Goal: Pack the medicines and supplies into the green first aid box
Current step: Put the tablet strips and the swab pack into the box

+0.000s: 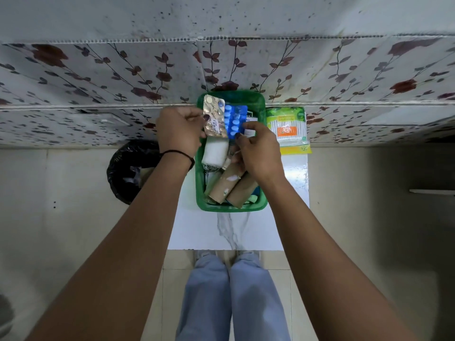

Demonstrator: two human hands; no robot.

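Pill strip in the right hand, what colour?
Blue blister strip, held by the right hand; head view.

Glossy green plastic box (261,153), foil strip (213,116)

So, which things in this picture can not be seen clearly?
Head view only:
- Green first aid box bottom: covered by the supplies.
- Silver blister strip print: too small.
- Blue blister strip lower end: behind the right hand.
- Cotton swab pack label: blurred.
- Left hand fingertips: partly behind the silver strip.
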